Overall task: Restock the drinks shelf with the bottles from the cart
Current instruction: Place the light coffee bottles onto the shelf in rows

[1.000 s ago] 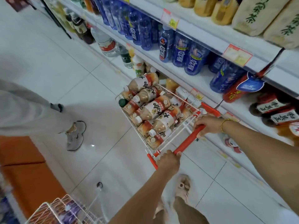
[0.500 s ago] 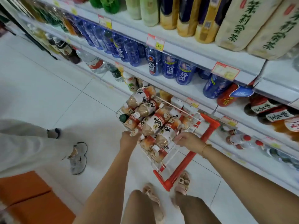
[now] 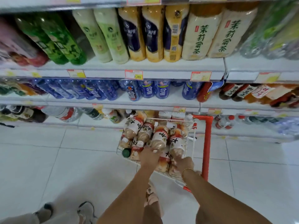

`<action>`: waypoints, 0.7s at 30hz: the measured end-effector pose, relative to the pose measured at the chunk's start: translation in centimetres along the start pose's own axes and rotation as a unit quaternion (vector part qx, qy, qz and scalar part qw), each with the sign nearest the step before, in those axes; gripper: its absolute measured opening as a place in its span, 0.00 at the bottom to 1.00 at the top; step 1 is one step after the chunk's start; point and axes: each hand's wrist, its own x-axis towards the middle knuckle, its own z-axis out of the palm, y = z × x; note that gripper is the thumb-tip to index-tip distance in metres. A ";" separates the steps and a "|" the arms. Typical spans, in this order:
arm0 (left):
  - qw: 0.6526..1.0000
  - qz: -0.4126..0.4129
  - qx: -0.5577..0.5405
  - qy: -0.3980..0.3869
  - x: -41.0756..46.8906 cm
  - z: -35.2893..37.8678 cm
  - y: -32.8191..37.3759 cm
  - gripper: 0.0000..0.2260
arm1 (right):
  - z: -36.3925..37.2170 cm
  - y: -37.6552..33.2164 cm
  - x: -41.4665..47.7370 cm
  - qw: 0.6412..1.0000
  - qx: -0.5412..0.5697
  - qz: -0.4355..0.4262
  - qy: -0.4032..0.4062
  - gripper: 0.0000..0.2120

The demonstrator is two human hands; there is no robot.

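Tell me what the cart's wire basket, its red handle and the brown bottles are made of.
White wire basket: thin rods, likely coated metal. Red tubular handle: smooth, painted metal or plastic, unclear. Brown drink bottles: clear glossy plastic, liquid visible through walls.

White wire cart (image 3: 171,119) on tiled floor (image 3: 64,167), bottles (image 3: 159,138) piled inside (lying flat)

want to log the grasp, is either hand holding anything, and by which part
Both. The left hand grips one tea bottle lying in the cart, the right hand grips a second tea bottle, each by the end nearest the person.
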 end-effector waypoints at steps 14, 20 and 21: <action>0.929 0.352 0.107 0.032 -4.9 -14.9 11.7 0.11 | -11.8 -10.1 -11.3 0.906 -0.250 -0.287 0.185 0.17; 0.876 0.455 0.046 0.154 -10.1 -22.5 17.2 0.11 | -17.7 -13.8 -21.5 0.838 -0.163 -0.477 0.210 0.12; 0.865 0.466 0.029 0.181 -11.5 -23.7 18.2 0.11 | -18.4 -14.2 -23.3 0.819 -0.156 -0.507 0.220 0.11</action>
